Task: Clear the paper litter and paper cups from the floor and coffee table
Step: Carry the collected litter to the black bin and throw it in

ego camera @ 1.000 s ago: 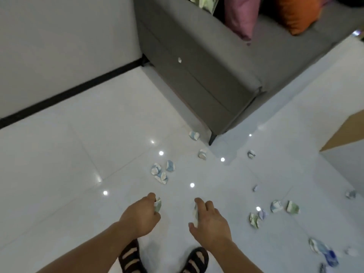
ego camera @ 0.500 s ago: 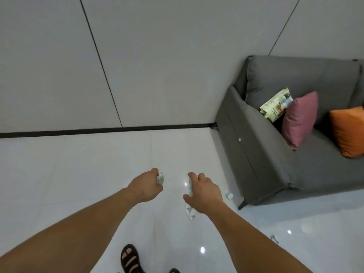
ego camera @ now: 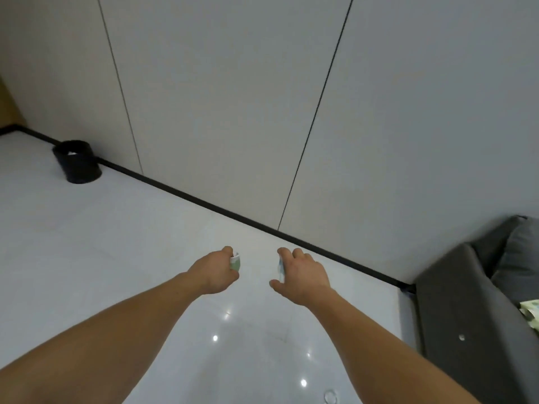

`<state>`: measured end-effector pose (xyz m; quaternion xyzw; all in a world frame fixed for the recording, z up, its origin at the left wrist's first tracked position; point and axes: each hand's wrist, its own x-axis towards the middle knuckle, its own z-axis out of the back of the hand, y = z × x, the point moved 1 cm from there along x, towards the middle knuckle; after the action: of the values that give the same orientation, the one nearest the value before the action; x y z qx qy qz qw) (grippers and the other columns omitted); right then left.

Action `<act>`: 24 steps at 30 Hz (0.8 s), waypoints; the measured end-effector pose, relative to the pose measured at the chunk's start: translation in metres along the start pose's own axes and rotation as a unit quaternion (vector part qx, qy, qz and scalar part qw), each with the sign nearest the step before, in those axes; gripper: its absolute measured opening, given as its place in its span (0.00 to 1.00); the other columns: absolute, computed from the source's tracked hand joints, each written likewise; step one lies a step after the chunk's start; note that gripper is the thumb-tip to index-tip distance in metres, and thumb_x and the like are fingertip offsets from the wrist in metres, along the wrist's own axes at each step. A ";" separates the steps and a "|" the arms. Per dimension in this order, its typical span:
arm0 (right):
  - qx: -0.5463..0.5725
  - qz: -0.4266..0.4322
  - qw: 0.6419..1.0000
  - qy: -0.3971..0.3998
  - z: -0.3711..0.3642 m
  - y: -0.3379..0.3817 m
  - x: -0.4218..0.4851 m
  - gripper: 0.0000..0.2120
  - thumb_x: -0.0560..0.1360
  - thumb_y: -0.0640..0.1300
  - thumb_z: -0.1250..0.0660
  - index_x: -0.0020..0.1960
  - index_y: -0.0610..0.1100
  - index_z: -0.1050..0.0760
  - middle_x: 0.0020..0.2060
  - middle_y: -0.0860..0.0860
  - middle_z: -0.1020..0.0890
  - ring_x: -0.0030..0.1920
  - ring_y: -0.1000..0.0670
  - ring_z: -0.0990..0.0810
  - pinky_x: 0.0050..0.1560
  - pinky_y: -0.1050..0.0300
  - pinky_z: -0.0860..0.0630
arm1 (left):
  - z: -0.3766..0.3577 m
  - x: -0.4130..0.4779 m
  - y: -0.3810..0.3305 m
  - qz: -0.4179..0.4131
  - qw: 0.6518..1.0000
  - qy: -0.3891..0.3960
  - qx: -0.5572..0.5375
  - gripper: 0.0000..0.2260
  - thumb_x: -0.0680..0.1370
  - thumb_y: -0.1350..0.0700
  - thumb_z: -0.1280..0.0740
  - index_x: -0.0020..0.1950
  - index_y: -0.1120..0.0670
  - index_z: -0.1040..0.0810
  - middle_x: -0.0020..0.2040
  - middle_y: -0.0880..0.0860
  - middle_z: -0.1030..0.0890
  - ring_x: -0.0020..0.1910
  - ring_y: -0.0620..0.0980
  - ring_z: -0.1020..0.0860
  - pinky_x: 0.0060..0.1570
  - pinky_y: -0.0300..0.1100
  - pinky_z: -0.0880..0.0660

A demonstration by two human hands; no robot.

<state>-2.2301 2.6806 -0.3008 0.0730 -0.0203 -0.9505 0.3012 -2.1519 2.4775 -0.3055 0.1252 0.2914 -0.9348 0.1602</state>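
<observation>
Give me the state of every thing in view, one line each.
left hand: curled, grips green paper scrap.
green paper scrap: crumpled, off the floor.
right hand: fingers curled, holds bluish paper scrap.
bluish paper scrap: crumpled, off the floor.
black bin: upright by the wall, top open, something white inside.
printed packet: lying on the grey sofa.

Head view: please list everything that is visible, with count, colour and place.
bin: one, black, floor by wall, far left
sofa: one, grey, right edge
printed packet: one, green-white, on sofa
floor: one, white glossy tiles
wall: one, grey panels, behind
green-white paper: one, centre, gripped
blue-white paper: one, centre, gripped
left hand: one, bare, grips green-white paper
right hand: one, bare, grips blue-white paper
</observation>
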 end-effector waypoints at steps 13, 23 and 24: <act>-0.005 0.127 0.992 -0.006 0.022 0.276 0.182 0.34 0.73 0.64 0.36 0.72 0.51 0.41 0.60 0.47 0.27 0.58 0.44 0.26 0.51 0.50 0.27 | 0.196 0.010 0.239 0.097 0.991 -0.092 -0.028 0.10 0.76 0.52 0.37 0.51 0.52 0.36 0.47 0.53 0.25 0.42 0.53 0.26 0.33 0.42 0.34; -0.023 0.227 0.974 0.000 0.025 0.416 0.354 0.35 0.72 0.64 0.35 0.72 0.51 0.42 0.61 0.47 0.28 0.59 0.44 0.26 0.50 0.49 0.26 | 0.303 0.075 0.362 0.168 0.973 -0.150 -0.055 0.10 0.76 0.52 0.35 0.52 0.52 0.34 0.46 0.52 0.26 0.42 0.52 0.26 0.31 0.41 0.34; -0.017 0.235 0.972 -0.001 0.026 0.431 0.375 0.35 0.72 0.64 0.35 0.73 0.51 0.43 0.62 0.47 0.28 0.60 0.44 0.26 0.51 0.49 0.26 | 0.316 0.082 0.376 0.180 0.969 -0.158 -0.055 0.10 0.76 0.52 0.35 0.52 0.52 0.34 0.46 0.52 0.26 0.42 0.52 0.26 0.31 0.41 0.34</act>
<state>-2.2913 2.1125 -0.2873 0.0602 -0.0211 -0.8535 0.5172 -2.1315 1.9813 -0.2692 0.0173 0.2861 -0.8811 0.3762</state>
